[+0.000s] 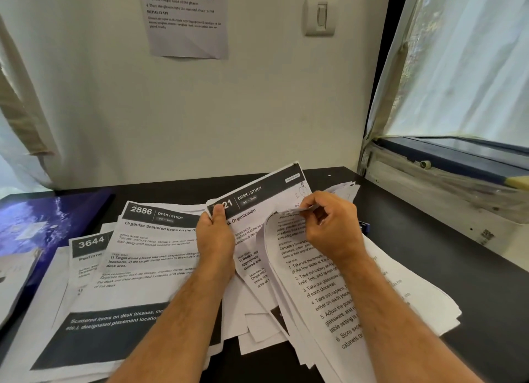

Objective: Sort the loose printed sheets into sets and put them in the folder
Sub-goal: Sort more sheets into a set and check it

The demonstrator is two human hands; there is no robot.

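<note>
Dark counter (400, 210) runs along a pale wall beneath a taped-up notice (186, 18) and a light switch (320, 17), with a curtained window to the right. At the grip, the left hand (216, 236) pinches the top-left corner of a "Desk / Study" sheet (257, 199), thumb on its black header, while the right hand (329, 225) curls its fingers round the curled-over top edge of a numbered-steps sheet (315, 282), peeling it off the loose pile (400, 302). Outward to the left lie sorted sheets headed 2886 (154, 239) and 3644 (88, 245). Farther left, touching them, rests the blue folder (43, 225). Sorting seems midway; next, I judge, the lifted sheet needs matching by header to a stack before anything goes into the folder.
</note>
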